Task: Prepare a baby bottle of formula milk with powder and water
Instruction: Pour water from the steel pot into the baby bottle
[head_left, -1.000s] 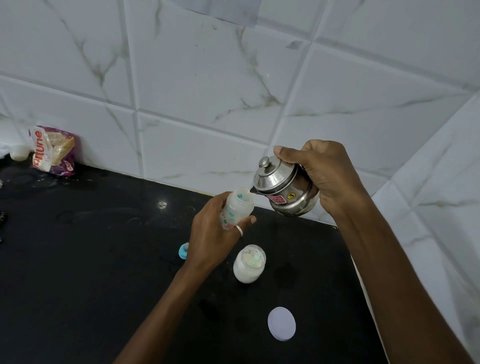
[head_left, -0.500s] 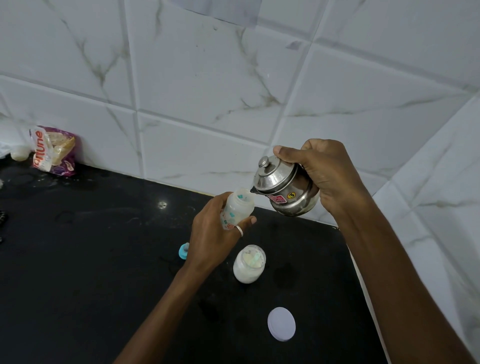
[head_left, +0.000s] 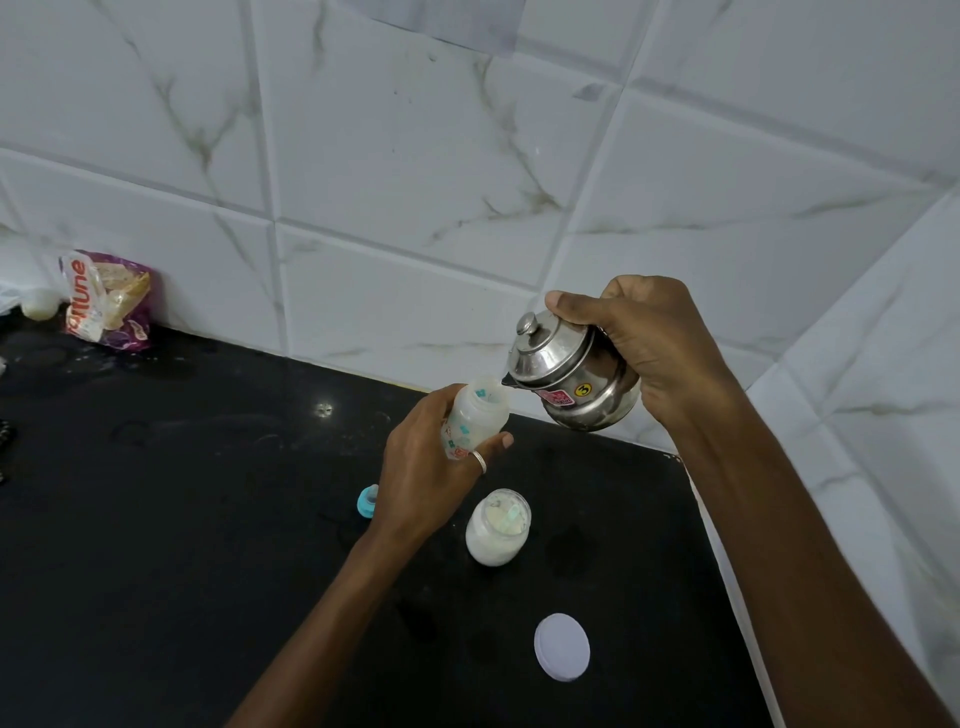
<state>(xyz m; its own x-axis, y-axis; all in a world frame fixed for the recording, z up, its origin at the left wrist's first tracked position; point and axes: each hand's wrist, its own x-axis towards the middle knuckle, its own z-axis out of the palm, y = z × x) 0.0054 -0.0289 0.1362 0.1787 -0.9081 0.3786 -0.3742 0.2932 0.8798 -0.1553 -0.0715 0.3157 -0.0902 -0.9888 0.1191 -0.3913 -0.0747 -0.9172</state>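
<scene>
Left grip (head_left: 421, 467): closed round the bottle (head_left: 477, 415), which is held above the worktop (head_left: 156, 545) with its mouth open.
Right grip (head_left: 660, 348): wrapped round the steel pot (head_left: 576, 384), thumb laid across its top; the pot is tipped, spout at the bottle's mouth.
Jar (head_left: 497, 527): stood open just right of the left grip, white powder seen inside.
White lid (head_left: 562, 647): laid flat, nearer the person than either grip.
Blue cap (head_left: 367, 500): partly hidden behind the left grip.
Packet (head_left: 106, 301): leant against the wall (head_left: 415, 182), far left of both grips.
</scene>
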